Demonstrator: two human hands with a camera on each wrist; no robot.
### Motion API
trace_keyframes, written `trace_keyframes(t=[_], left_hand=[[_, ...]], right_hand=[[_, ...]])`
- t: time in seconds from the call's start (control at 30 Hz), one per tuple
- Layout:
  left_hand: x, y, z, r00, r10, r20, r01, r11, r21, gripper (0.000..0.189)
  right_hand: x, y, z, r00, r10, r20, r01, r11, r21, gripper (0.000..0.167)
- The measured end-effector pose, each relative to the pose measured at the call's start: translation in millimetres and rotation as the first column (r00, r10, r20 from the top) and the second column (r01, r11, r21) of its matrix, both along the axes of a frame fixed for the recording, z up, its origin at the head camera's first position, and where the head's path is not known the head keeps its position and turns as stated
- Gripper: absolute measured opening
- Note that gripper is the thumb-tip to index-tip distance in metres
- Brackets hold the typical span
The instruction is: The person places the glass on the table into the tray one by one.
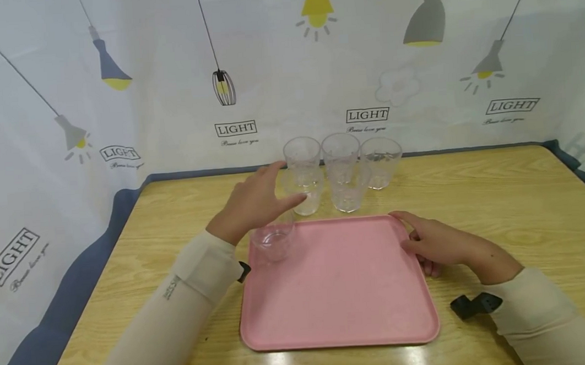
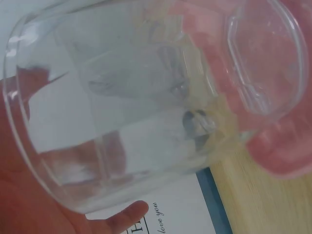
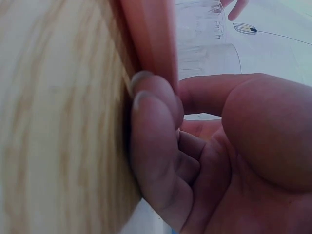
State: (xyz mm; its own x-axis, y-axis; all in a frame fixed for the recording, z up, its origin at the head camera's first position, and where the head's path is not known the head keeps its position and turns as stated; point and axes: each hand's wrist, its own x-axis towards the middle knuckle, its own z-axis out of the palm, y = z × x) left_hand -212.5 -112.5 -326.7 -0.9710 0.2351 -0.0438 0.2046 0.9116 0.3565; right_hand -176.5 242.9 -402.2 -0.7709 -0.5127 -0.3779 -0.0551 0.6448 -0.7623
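My left hand (image 1: 253, 198) reaches over the back left of the pink tray (image 1: 348, 290), thumb and fingers spread apart. Its thumb tip overlaps a clear plastic cup (image 1: 310, 203) standing just behind the tray; whether they touch I cannot tell. Another clear cup (image 1: 274, 241) stands on the tray's back left corner, below the left wrist, and fills much of the left wrist view. At the tray's right rim, my right hand (image 1: 439, 241) holds on, thumb over the edge. In the right wrist view, curled fingers (image 3: 153, 131) press at the tray's side, close to the wooden table.
Behind the tray, several more clear cups (image 1: 381, 169) stand close together on the wooden table (image 1: 496, 188). A white cloth (image 1: 288, 94) printed with lamps hangs along the table's back edge. Dark straps or devices (image 1: 475, 305) sit at both wrists.
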Motion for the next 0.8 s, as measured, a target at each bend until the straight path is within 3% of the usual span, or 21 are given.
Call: trace_keyframes(t=[0.3,0.8], left_hand=[[-8.3,6.2,-2.9,0.998,0.017,0.065,-0.019,0.999,0.029,0.093],[-16.4,14.4,-17.0,0.998,0.025,0.066,-0.029,0.998,0.049,0.095]], right_hand=[[-1.6,1,0.7,1.000,0.006,0.004,-0.006,1.000,-0.002,0.069],[0.1,0,1.3,1.000,-0.009,0.014,0.009,1.000,-0.009,0.068]])
